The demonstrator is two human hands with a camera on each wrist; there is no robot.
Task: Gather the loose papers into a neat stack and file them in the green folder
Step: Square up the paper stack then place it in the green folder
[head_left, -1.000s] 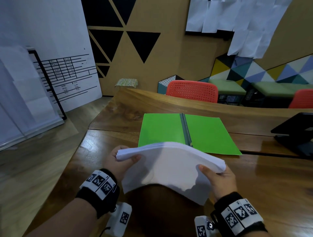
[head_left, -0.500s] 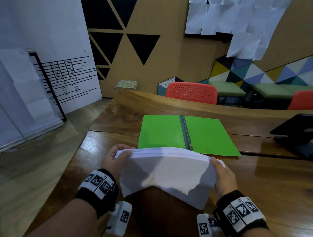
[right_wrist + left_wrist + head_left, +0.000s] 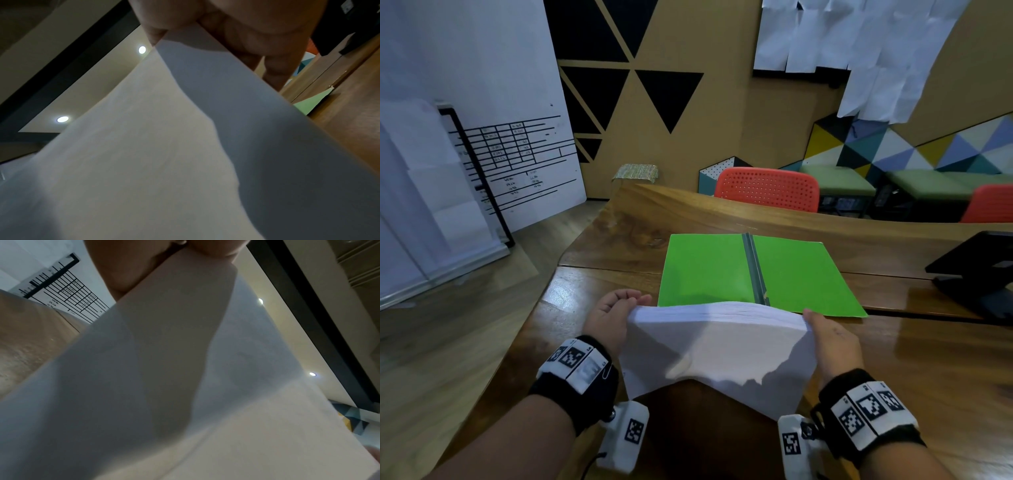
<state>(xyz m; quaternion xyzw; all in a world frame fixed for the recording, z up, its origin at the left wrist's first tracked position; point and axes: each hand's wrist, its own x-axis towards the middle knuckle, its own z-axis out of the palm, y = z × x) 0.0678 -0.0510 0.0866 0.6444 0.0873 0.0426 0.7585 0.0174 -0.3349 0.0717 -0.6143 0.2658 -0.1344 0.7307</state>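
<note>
A thick stack of white papers [image 3: 719,346] is held upright above the near part of the wooden table [image 3: 928,359], its top edge level and its lower part sagging toward me. My left hand [image 3: 613,315] grips the stack's upper left corner and my right hand [image 3: 828,337] grips its upper right corner. The green folder [image 3: 791,274] lies open and flat just beyond the stack, with a dark spine down its middle. In the wrist views the papers [image 3: 185,386] [image 3: 164,154] fill most of the picture, with my fingers [image 3: 144,264] [image 3: 257,40] curled over the edge.
A black stand [image 3: 979,274] sits at the table's right edge. Two red chairs [image 3: 767,188] stand behind the far side of the table. A white board with a printed table [image 3: 517,154] leans at the left, beyond the table's left edge.
The stack has been lowered and swung from lying tilted to standing upright, its top edge squared. Both hands have shifted from the sides up to the top corners.
</note>
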